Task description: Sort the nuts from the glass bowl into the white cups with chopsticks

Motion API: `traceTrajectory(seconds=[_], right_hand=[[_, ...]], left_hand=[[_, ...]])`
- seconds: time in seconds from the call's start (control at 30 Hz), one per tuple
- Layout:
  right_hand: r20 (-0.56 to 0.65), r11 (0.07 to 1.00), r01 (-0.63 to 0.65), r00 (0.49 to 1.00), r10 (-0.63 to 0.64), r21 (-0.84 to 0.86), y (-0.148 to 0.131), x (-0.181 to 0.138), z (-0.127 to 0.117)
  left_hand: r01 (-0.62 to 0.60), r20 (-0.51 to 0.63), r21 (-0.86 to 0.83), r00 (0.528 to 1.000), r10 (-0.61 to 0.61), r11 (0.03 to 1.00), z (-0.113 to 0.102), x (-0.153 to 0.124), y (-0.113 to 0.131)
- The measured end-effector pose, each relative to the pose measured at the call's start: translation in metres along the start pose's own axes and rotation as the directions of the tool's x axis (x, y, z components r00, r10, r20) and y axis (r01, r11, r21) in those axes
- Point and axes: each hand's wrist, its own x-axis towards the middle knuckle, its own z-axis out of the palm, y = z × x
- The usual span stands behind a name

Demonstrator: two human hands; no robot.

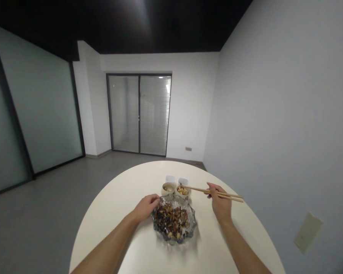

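Note:
A wavy glass bowl (pixel 191 224) of dark brown nuts or shells stands on the round white table (pixel 125 198) in front of me. My left hand (pixel 146 206) rests at the bowl's left rim with its fingers curled on the edge. My right hand (pixel 218 201) is closed on a pair of wooden chopsticks (pixel 201 189), whose tips reach over a small cup of pale nuts (pixel 183 190). A second small cup (pixel 168 188) stands just left of that one, beyond the bowl.
Two small white lids (pixel 170 178) lie behind the cups. A white wall runs close along the table's right side. Grey floor, glass partitions and a sliding glass door (pixel 139 114) lie beyond the table.

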Motion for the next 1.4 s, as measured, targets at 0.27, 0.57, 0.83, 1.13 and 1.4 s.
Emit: traceTrajectory(seconds=[0.27, 0.57, 0.83, 1.13, 1.4], right_hand=[[-0.075, 0.999, -0.039, 0.996, 0.036, -0.034, 0.016, 0.006, -0.001], [-0.074, 0.998, -0.032, 0.997, 0.028, -0.056, 0.025, 0.007, 0.0], [-0.066, 0.998, -0.014, 0.998, 0.009, -0.064, 0.028, 0.008, -0.001], [-0.064, 0.999, -0.021, 0.998, 0.019, -0.025, 0.023, 0.007, -0.003], [0.185, 0.998, -0.016, 0.983, 0.004, 0.061, -0.011, 0.0, 0.003]], left_hand=[[0.007, 0.001, 0.045, 1.0, -0.007, 0.999, 0.0, 0.001, 0.0], [-0.009, -0.005, 0.024, 1.0, 0.009, 1.0, 0.0, -0.001, 0.0], [-0.004, -0.001, 0.011, 1.0, 0.004, 1.0, 0.001, 0.0, -0.002], [0.003, 0.001, 0.002, 1.0, -0.003, 1.0, 0.0, -0.001, 0.003], [-0.002, 0.001, 0.012, 1.0, 0.002, 1.0, 0.0, 0.0, 0.004]])
